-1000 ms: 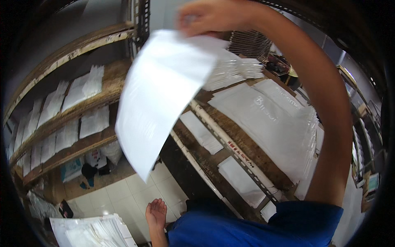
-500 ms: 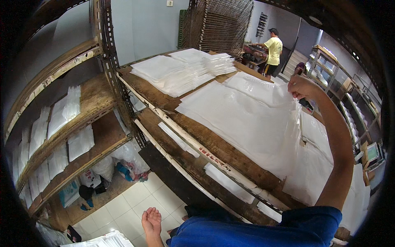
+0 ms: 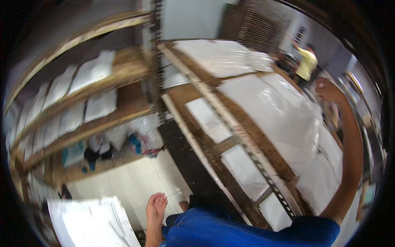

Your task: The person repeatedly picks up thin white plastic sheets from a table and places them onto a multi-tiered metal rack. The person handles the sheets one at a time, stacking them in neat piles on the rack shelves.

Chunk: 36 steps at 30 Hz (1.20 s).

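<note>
My right arm reaches out over the upper shelf at the right, and my right hand (image 3: 329,91) is raised past the far corner of a pile of clear plastic bags (image 3: 275,111). Its fingers look bent but are smeared by motion, so whether they hold anything cannot be made out. My left hand (image 3: 156,208) hangs low near my body, palm up, fingers loosely bent with nothing in them. A stack of white sheets (image 3: 90,222) lies to the left of it.
More plastic bags (image 3: 218,55) lie at the shelf's far end. Below are white stacks (image 3: 207,119) on a lower shelf. A side rack (image 3: 131,68) holds further bags. A person in a yellow shirt (image 3: 306,64) stands at the back.
My view has turned left, bringing more of the white sheets into sight. My right hand, earlier pinching the bags' corner, now appears away from it. The person in yellow has raised an arm.
</note>
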{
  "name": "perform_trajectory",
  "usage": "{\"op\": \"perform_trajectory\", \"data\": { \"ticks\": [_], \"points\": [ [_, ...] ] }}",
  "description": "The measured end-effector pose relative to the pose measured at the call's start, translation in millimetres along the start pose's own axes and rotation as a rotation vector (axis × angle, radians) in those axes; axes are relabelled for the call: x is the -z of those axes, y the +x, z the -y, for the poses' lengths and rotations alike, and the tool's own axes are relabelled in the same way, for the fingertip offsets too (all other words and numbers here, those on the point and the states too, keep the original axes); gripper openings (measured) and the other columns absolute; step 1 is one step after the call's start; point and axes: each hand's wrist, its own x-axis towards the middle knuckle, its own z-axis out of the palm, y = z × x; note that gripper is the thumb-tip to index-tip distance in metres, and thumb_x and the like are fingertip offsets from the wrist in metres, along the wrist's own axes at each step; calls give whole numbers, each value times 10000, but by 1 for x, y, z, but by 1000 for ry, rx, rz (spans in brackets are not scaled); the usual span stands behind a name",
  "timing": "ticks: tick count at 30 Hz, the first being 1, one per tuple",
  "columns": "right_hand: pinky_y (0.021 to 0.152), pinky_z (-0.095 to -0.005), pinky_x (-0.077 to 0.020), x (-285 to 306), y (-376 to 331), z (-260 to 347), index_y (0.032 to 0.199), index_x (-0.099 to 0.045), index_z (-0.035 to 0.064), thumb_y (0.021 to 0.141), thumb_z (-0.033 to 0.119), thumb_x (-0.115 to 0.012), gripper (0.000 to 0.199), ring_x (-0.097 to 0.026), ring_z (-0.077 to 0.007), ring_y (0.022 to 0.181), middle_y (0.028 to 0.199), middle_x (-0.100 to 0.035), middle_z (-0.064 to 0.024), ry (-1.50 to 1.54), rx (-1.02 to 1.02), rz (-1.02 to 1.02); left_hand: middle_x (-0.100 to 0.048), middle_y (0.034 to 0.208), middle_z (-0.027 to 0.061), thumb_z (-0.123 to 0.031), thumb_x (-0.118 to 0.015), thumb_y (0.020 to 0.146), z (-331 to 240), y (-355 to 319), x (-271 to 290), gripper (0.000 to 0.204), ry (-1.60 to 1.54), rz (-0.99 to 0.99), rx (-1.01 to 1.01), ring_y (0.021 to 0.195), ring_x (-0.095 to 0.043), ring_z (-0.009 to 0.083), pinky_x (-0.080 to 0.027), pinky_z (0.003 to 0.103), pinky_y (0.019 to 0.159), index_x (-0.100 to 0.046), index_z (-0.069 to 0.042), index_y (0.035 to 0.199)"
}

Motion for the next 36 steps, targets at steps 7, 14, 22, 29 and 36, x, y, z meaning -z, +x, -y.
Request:
{"op": "perform_trajectory", "data": {
  "ticks": [7, 14, 22, 29, 36],
  "points": [
    [751, -375, -466, 7, -23, 252, 1213, -527, 13, 860, 111, -606, 374, -574, -248, 825, 909, -597, -132, -202, 575, -70, -621, 1103, 131, -217, -484, 975, -40, -86, -9, 273, 258, 14, -255, 1007, -617, 206, -480, 341, 900, -559, -1, 1124],
    [731, -441, -462, -79, -226, 478, 1118, -554, -5, 722, -30, -648, 408, -594, -394, 819, 863, -610, -193, -291, 1680, 26, -637, 998, 84, -236, -489, 978, -38, -198, 27, 283, 516, -179, -680, 920, -589, 147, -465, 295, 821, -584, -8, 1118],
    [699, -459, -460, -100, -308, 562, 1093, -553, 32, 706, -11, -683, 411, -598, -383, 783, 843, -615, -173, -157, 1860, 162, -652, 1046, 116, -178, -522, 962, -58, -336, 50, 253, 623, -585, -790, 955, -606, 181, -469, 314, 820, -596, -2, 1130],
    [673, -446, -481, -123, -290, 573, 1101, -562, 16, 725, 54, -701, 402, -614, -378, 739, 797, -625, -171, -121, 1880, 323, -646, 1030, 133, -225, -533, 955, -74, -350, 54, 293, 836, -527, -796, 944, -624, 229, -488, 330, 797, -589, -5, 1139],
    [648, -426, -482, -120, -297, 565, 1107, -561, 22, 725, 69, -712, 413, -618, -349, 711, 777, -625, -151, -139, 1840, 324, -635, 1020, 157, -219, -575, 920, -97, -376, 50, 297, 1084, -620, -922, 919, -632, 263, -506, 347, 761, -600, -6, 1125]
  ]
}}
